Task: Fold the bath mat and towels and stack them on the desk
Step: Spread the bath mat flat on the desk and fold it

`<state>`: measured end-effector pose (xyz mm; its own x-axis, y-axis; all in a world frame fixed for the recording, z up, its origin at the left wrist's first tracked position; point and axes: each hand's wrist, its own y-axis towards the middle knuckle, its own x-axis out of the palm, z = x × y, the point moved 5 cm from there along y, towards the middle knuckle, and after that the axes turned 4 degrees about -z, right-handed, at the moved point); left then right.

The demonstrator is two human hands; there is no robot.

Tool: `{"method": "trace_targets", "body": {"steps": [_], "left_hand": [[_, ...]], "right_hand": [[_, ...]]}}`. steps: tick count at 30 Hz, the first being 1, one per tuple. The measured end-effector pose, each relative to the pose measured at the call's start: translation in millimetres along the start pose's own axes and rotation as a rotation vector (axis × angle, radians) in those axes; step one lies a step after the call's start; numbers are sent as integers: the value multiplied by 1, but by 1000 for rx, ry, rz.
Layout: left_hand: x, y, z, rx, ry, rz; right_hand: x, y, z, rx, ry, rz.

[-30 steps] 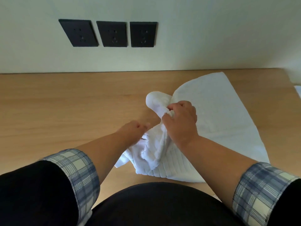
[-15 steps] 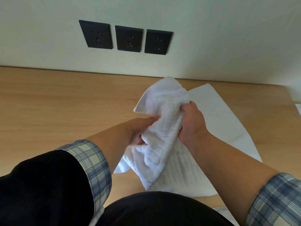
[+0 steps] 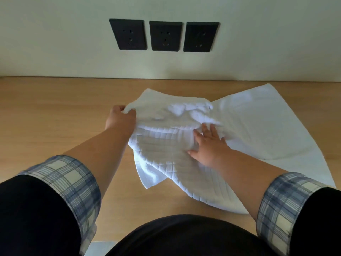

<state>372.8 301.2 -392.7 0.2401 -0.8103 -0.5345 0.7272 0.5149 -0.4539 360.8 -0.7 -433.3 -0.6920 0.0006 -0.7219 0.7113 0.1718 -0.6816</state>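
Observation:
A white quilted bath mat [image 3: 166, 150] lies rumpled on the wooden desk [image 3: 46, 117], partly spread over a flat white towel [image 3: 258, 122] to its right. My left hand [image 3: 120, 119] pinches the mat's far left corner. Flat on the mat's middle rests my right hand [image 3: 208, 145], fingers spread and holding nothing. The mat's near edge droops toward my body, and its centre is bunched into folds.
Three black wall sockets [image 3: 164, 36] sit on the pale wall behind the desk. Bare wood stretches to the left of the mat. A pale object [image 3: 99, 246] shows at the bottom edge near my left sleeve.
The mat was bunched upright between both hands. It now lies spread out on the desk, my left hand has pulled a corner out leftward and my right hand has opened flat onto it.

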Motion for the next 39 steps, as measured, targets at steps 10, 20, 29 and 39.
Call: {"method": "trace_targets", "body": {"steps": [10, 20, 29, 39], "left_hand": [[3, -56, -86, -231, 105, -122], [19, -90, -119, -213, -61, -261], [-29, -99, -164, -172, 329, -390], [-1, -32, -32, 353, 542, -127]], "right_hand": [[-7, -2, -91, -251, 86, 116], [9, 19, -125, -126, 42, -66], [29, 6, -121, -232, -197, -37], [43, -16, -114, -355, -161, -59]]}}
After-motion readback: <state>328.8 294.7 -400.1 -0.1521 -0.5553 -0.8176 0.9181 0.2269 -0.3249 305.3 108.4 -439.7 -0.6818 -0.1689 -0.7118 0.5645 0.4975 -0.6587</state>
